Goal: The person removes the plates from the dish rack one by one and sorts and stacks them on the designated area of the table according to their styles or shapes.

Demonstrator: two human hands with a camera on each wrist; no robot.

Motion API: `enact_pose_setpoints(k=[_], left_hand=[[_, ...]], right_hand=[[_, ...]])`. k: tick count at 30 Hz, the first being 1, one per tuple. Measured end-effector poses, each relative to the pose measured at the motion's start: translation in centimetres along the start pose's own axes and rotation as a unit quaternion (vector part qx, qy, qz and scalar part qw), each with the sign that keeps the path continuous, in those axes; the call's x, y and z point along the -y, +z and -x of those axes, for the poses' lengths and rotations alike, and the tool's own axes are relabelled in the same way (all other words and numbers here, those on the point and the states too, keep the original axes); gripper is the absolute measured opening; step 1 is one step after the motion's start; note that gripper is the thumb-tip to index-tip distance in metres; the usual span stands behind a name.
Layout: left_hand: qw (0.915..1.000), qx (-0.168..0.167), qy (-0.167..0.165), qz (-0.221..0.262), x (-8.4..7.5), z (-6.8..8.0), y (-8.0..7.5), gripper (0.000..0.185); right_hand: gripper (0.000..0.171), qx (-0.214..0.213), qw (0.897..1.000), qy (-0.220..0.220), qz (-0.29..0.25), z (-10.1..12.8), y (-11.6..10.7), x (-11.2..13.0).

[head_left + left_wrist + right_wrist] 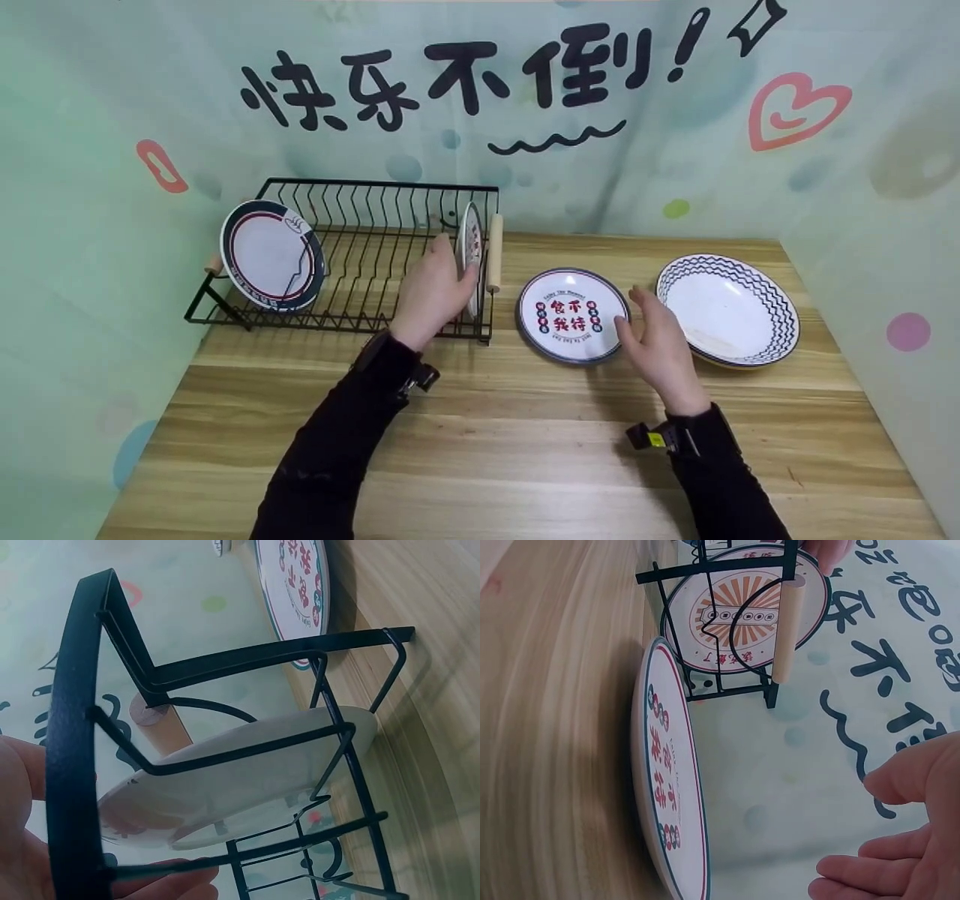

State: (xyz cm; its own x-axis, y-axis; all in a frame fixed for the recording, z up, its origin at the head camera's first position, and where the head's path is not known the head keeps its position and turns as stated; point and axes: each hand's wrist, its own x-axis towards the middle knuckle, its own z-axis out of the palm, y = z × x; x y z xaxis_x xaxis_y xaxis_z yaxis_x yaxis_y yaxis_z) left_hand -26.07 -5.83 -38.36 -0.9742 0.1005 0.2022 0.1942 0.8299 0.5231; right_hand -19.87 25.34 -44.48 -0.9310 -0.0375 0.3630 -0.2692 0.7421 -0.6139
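Two hands: left hand [431,294] grips racked plate [471,251], print seemingly unreadable; right hand [660,341] open beside "食不我待" plate [571,315].

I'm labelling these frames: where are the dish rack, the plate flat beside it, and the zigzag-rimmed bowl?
dish rack [352,300]: head view, bare wire floor.
flat plate [571,315]: head view, printed centre.
zigzag-rimmed bowl [726,307]: head view, white inside.
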Motion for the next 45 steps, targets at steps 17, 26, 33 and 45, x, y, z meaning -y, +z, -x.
enact_pose_setpoints(k=[17,26,33,45], left_hand=[[0.9998,0.005,0.014,-0.013,0.1,-0.7,0.6,0.061],[0.9993,0.007,0.013,-0.035,0.1,-0.6,0.9,0.037],[0.9995,0.019,0.005,-0.023,0.0,-0.5,1.3,0.034],[0.9994,0.031,0.000,-0.016,0.0,-0.7,1.7,0.030]], right_hand=[[0.055,-0.033,0.997,-0.073,0.015,0.3,0.3,0.9],[0.056,-0.043,0.995,-0.091,0.013,0.5,0.0,1.6],[0.056,-0.047,0.994,-0.102,0.004,0.7,-0.1,1.9],[0.058,-0.051,0.992,-0.117,0.009,0.9,-0.1,2.1]])
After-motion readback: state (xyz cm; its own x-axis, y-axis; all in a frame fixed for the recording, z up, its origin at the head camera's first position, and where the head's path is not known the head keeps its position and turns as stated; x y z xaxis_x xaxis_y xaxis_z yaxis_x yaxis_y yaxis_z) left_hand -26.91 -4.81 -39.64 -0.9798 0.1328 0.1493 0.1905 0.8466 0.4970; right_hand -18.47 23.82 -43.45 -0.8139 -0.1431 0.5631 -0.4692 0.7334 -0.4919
